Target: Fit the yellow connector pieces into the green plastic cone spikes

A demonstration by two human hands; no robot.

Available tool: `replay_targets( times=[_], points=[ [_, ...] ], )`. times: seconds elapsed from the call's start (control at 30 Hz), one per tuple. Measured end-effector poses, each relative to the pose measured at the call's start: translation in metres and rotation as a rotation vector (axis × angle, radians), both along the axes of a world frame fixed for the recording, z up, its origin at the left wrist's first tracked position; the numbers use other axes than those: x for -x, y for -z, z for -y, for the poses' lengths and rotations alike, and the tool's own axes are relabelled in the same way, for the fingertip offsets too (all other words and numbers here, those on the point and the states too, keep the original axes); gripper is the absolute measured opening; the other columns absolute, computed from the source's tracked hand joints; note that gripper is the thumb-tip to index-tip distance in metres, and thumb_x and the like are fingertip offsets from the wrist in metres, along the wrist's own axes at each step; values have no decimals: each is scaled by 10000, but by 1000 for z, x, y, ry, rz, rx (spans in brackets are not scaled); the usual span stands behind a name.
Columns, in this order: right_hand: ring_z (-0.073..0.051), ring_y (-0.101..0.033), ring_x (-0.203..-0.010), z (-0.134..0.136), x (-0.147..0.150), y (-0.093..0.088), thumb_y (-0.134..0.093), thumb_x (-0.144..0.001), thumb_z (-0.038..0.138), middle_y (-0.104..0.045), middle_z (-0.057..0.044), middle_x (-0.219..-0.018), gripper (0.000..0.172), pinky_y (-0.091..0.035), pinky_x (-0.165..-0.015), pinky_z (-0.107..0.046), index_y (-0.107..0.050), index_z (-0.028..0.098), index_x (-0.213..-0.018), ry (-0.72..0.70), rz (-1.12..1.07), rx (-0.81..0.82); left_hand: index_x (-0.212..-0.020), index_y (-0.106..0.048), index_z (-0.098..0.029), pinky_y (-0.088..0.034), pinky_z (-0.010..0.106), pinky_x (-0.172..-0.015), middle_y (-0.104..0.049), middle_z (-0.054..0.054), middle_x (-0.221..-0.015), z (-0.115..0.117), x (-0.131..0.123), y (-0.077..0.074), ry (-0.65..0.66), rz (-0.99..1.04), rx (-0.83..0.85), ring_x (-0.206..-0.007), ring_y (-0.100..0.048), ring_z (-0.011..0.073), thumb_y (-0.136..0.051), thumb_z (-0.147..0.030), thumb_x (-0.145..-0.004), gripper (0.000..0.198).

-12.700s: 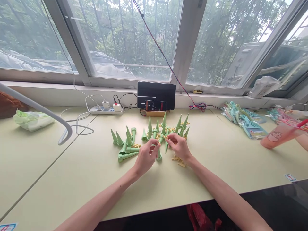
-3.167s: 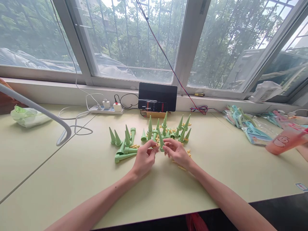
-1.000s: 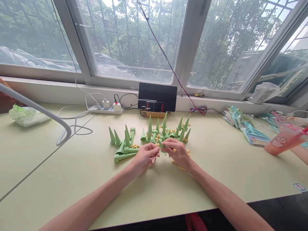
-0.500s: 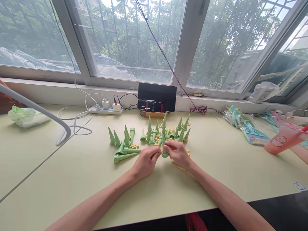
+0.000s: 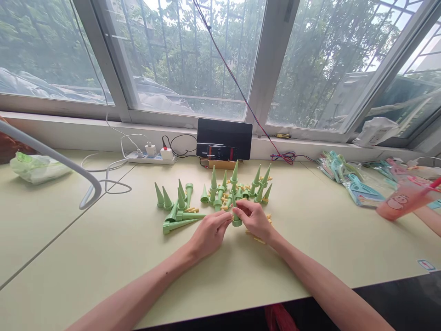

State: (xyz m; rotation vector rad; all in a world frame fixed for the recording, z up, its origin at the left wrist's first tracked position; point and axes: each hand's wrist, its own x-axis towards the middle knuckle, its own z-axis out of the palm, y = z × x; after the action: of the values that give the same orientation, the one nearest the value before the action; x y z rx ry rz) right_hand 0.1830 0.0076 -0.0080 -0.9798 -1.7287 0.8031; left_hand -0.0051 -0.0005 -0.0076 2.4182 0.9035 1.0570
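My right hand (image 5: 255, 219) is closed around a green cone-shaped plastic watering spike (image 5: 237, 222), holding it upright with its point up and its wide cap at the bottom. My left hand (image 5: 211, 231) is pinched at the spike's left side, on a small yellow peg (image 5: 232, 218) mostly covered by the fingertips. Behind the hands, several more green spikes (image 5: 234, 174) stand point up among scattered yellow pegs. Other green spikes (image 5: 179, 225) lie on their sides to the left, one reaching toward my left hand. Some yellow pegs (image 5: 257, 239) lie beneath my right wrist.
A tablet (image 5: 223, 133) with a phone (image 5: 220, 151) before it leans near the window. On the left are a power strip (image 5: 151, 158), a grey curved rod (image 5: 62, 154) and a plastic packet (image 5: 39, 169). A pink drink cup (image 5: 401, 202) and bagged items (image 5: 361, 191) are right, beside another person's arm (image 5: 429, 214).
Both hands stay almost in place around the upright spike, with only slight finger movement. The view has shifted very slightly. The pink cup at the right appears a little further left.
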Motion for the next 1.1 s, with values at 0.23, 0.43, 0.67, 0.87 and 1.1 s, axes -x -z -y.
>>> replay_targets(
  times=[0.23,0.43,0.67,0.87,1.1],
  points=[
    [-125,-553,-592,0,1,-1,-605,-918,438,-634,-31,-804,270,-453,-527,-250,-658,174,-935,1,-65,56,-782,-525,-178,-341,213,-595,-534,-10,-710,-1,1,0,-7,-19,7,-627,-425,109,-393,-110,-967,238],
    [-104,-553,-572,1,2,-2,-602,-925,422,-620,-18,-836,245,-462,-523,-242,-631,179,-925,-24,-101,95,-821,-568,-178,-373,217,-617,-591,5,-764,0,0,-3,-33,-22,33,-650,-488,112,-402,-157,-985,235],
    [-105,-535,-606,1,3,-4,-603,-926,429,-588,-8,-800,252,-444,-511,-220,-598,180,-891,-23,-146,129,-917,-620,-188,-392,221,-614,-638,0,-803,0,-1,-3,-96,-14,43,-617,-487,102,-489,-212,-973,146],
    [-46,-404,-453,1,4,-9,-628,-906,447,-551,19,-750,281,-322,-364,-185,-562,180,-849,-27,-245,212,-987,-635,-212,-393,223,-607,-643,1,-857,1,-1,-6,-132,-17,51,-622,-487,99,-487,-295,-991,170],
    [-35,-294,-337,-1,3,-11,-682,-857,477,-484,94,-513,326,-271,-325,-181,-520,194,-873,-94,-364,375,-979,-631,-210,-402,230,-631,-624,12,-877,1,-1,-7,-138,-5,69,-662,-512,106,-425,-347,-1018,250]
  ],
)
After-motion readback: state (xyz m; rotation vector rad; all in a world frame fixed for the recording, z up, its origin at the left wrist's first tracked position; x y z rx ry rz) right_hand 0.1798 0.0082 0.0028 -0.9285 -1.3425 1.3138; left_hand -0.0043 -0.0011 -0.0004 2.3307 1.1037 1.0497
